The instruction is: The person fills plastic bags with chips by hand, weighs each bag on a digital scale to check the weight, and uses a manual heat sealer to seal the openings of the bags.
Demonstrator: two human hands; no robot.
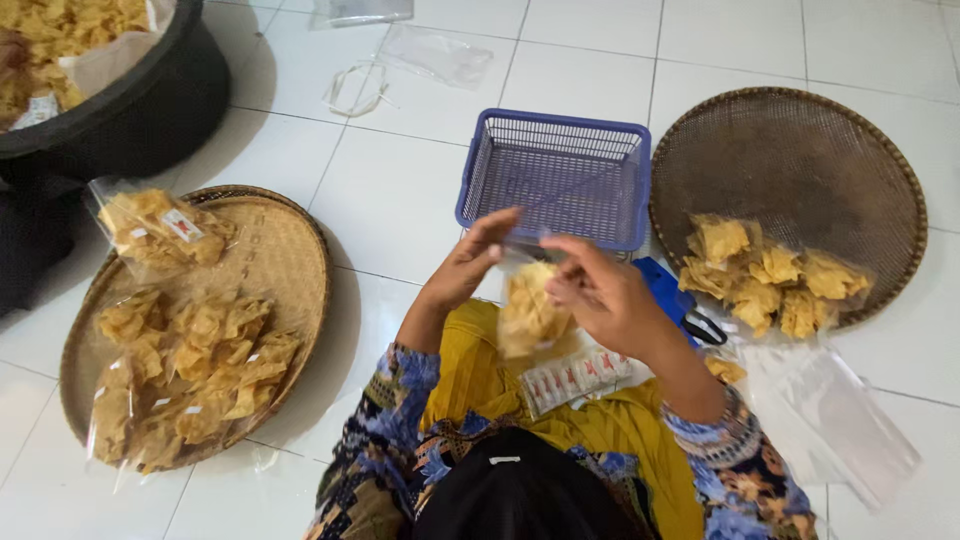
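Note:
My left hand [468,262] and my right hand [600,295] both hold the top edge of a clear plastic bag [528,312] of yellow fried chips, raised above my lap. The fingers of both hands pinch the bag's mouth just in front of a blue plastic basket [560,175]. A strip of small red-and-white labels [575,378] lies on my yellow skirt below the bag.
A light woven tray [290,250] at the left bears several filled chip bags [190,360]. A dark round woven tray [800,150] at the right holds loose chips [770,275]. A black tub [150,115] of chips stands top left. Empty clear bags [830,420] lie at the right, and a blue tool [672,292] lies beside my right wrist.

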